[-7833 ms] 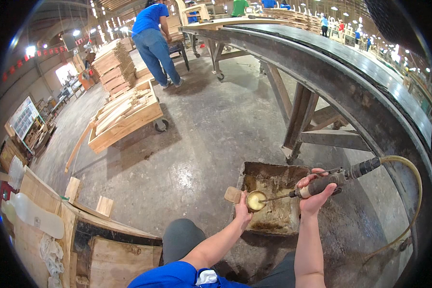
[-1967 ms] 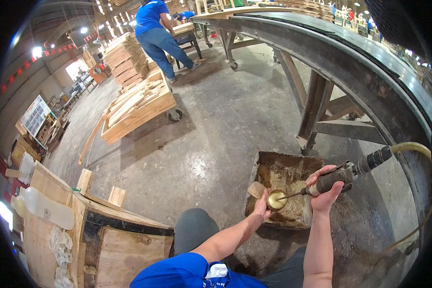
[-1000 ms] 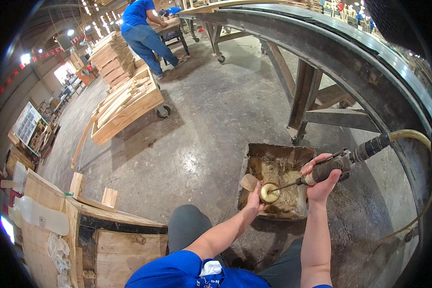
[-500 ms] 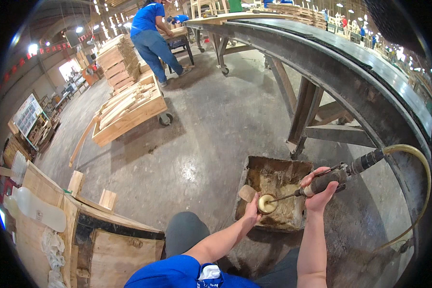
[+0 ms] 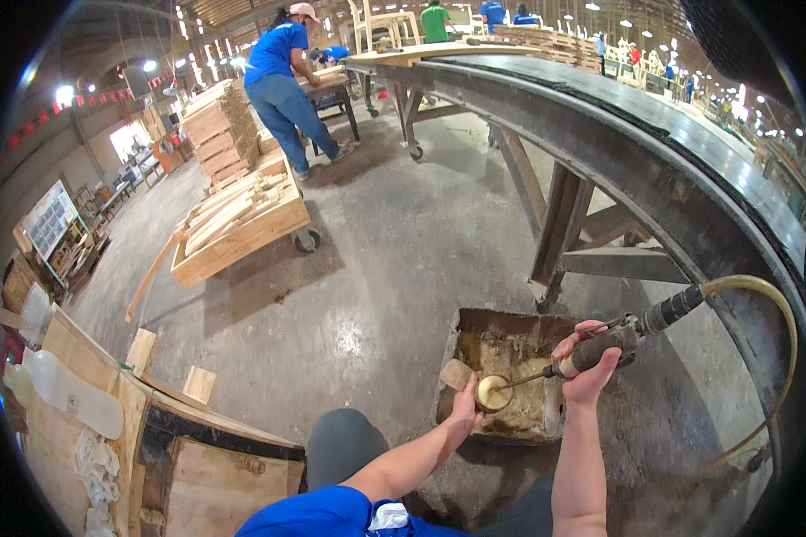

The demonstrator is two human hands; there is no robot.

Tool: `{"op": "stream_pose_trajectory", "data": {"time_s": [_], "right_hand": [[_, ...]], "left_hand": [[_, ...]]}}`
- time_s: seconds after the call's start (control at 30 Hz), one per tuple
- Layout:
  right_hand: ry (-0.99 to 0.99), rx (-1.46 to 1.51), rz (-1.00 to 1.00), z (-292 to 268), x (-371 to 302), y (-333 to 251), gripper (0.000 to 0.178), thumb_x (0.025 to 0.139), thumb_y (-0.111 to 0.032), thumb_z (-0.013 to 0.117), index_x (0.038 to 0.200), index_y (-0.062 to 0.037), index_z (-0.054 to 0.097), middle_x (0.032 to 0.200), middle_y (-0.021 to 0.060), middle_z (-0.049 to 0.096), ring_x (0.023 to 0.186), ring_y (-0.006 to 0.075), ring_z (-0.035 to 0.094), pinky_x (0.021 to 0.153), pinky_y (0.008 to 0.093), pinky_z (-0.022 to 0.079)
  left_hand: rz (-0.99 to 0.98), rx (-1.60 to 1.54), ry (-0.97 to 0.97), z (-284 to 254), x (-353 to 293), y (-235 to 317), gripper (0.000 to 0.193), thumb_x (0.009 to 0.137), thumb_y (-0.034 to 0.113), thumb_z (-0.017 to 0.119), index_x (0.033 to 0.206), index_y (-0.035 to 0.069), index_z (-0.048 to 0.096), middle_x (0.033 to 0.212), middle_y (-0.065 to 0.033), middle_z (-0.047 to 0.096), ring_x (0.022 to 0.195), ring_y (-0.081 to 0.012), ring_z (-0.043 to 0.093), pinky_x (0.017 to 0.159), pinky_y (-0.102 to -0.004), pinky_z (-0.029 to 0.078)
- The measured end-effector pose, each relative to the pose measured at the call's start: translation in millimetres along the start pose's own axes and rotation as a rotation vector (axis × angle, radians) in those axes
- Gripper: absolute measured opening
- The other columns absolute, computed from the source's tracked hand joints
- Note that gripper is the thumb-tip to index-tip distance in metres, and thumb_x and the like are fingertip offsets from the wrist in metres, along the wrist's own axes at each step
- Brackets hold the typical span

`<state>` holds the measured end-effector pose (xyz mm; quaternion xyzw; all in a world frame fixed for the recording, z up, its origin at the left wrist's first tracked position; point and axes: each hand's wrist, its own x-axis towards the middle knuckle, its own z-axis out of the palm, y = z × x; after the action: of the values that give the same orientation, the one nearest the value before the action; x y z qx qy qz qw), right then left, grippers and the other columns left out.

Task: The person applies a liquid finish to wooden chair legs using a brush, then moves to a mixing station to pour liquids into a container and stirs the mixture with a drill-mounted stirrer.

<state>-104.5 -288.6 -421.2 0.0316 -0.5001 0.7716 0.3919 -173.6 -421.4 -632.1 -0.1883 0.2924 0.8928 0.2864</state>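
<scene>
My left hand is closed around a small round cup with a pale cream filling. A rounded tan piece shows just beyond those fingers; whether it joins the cup I cannot tell. In my right hand is a dark air drill, gripped around its body. Its thin rod reaches down to the left into the cup. A yellowish hose curves from the drill's rear end. Both hands are above a grimy open box on the floor, crusted with tan residue inside.
A long metal-edged table on wheeled legs arcs along the right. A wooden cart of wood strips stands far left, near a person in blue. At near left a wooden bench bears a translucent jug.
The cup and my left hand have shifted slightly left and down. My right hand with the drill has also moved slightly, the rod staying in the cup.
</scene>
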Motion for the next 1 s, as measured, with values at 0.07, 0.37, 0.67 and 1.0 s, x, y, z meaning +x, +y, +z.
{"op": "stream_pose_trajectory", "data": {"time_s": [0.07,0.37,0.67,1.0], "right_hand": [[-0.003,-0.028,-0.003,0,1,-2,0.074,0.070,-0.075,0.049,0.094,-0.0049,0.050,0.060,0.0052,0.048,0.053,0.0159,0.050,0.051,0.0295,0.040],[-0.027,-0.020,-0.035,6,-2,-2,0.075,0.072,-0.074,0.048,0.096,-0.0029,0.050,0.059,0.0060,0.049,0.051,0.0164,0.050,0.050,0.0292,0.041],[-0.020,0.026,-0.019,6,-4,-5,0.075,0.071,-0.074,0.049,0.096,-0.0030,0.049,0.058,0.0059,0.049,0.052,0.0163,0.050,0.051,0.0297,0.042],[-0.046,0.035,-0.023,9,-3,-5,0.074,0.071,-0.073,0.050,0.096,-0.0036,0.049,0.058,0.0057,0.048,0.052,0.0159,0.050,0.051,0.0297,0.042]], "left_hand": [[0.012,0.017,0.000,2,-3,3,0.034,0.091,0.032,0.052,0.113,0.007,0.054,0.106,-0.0055,0.058,0.095,-0.0207,0.058,0.080,-0.0372,0.050],[0.052,-0.022,-0.075,-1,-7,9,0.034,0.092,0.033,0.050,0.113,0.006,0.051,0.106,-0.0077,0.057,0.097,-0.0232,0.058,0.082,-0.0402,0.051],[0.062,0.029,-0.009,4,-17,11,0.037,0.090,0.033,0.052,0.116,0.007,0.051,0.112,-0.0069,0.056,0.100,-0.0231,0.057,0.082,-0.0427,0.051],[0.049,0.010,-0.015,5,-15,11,0.036,0.091,0.034,0.050,0.118,0.008,0.051,0.113,-0.0070,0.056,0.102,-0.0225,0.057,0.083,-0.0416,0.050]]}}
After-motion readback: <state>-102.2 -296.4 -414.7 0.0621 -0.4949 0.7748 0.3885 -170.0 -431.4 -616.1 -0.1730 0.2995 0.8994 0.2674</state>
